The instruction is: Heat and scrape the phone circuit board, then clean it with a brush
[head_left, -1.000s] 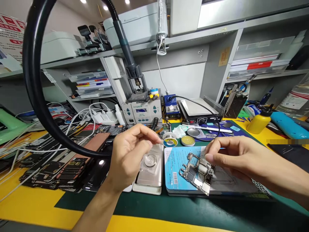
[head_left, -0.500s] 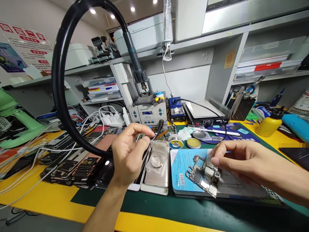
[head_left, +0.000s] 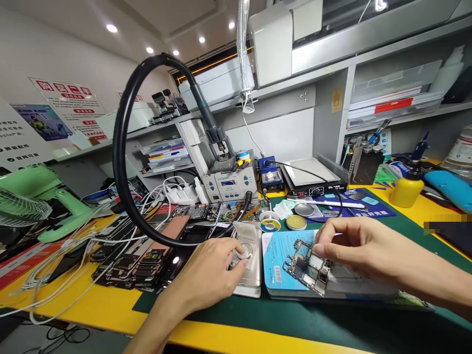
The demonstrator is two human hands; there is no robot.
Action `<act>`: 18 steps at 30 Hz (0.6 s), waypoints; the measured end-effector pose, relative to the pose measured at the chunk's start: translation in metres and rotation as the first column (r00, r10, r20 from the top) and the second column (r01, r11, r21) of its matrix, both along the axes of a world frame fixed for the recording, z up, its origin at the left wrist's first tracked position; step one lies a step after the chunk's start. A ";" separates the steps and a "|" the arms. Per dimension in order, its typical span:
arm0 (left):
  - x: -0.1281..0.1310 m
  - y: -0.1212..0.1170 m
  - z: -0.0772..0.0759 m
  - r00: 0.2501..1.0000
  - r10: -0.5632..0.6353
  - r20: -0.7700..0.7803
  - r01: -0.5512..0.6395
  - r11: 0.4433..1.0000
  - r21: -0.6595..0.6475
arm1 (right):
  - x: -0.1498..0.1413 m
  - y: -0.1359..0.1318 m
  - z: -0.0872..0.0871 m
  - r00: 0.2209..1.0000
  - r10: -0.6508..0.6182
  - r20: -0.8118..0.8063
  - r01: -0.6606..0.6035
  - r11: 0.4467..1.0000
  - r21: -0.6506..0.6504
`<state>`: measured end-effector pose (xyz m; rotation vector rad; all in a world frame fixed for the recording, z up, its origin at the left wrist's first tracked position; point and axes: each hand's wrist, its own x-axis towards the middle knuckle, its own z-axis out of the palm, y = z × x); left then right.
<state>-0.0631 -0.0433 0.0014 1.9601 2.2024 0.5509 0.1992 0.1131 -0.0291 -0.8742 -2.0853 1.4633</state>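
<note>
My left hand (head_left: pixel 212 268) hangs over a gold phone-shaped case (head_left: pixel 253 273) with a round clear disc (head_left: pixel 245 251) on it. Thumb and forefinger are apart at the disc; whether they touch it I cannot tell. On a blue box (head_left: pixel 272 250) to the right lies a phone circuit board (head_left: pixel 300 265), with bare chips and metal shields. At the board's upper right edge is my right hand (head_left: pixel 354 246), thumb and forefinger pressed together. Whatever lies between these fingertips is hidden.
A black hot-air hose (head_left: pixel 120 142) loops over stacked phone parts (head_left: pixel 147 260) at left. Behind the case stand a solder spool (head_left: pixel 270 223), a yellow paste tin (head_left: pixel 296 222) and a rework station (head_left: pixel 230 184). A yellow bottle (head_left: pixel 407 189) stands at right.
My left hand has come down and right, from above the case's far end to the clear disc. My right hand stays by the board. The camera view has shifted up and left.
</note>
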 end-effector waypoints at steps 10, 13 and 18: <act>0.003 0.015 0.008 0.970 0.070 -0.231 -0.112 0.978 -0.174 | 0.000 -0.004 0.007 0.996 0.084 0.035 -0.083 0.995 -0.049; 0.005 0.018 0.014 0.952 0.076 -0.295 -0.148 0.963 -0.227 | 0.000 -0.006 0.008 0.996 0.080 0.026 -0.078 0.995 -0.054; 0.009 0.021 0.019 0.929 0.084 -0.360 -0.189 0.944 -0.269 | 0.000 -0.007 0.012 0.997 0.078 0.019 -0.077 0.996 -0.050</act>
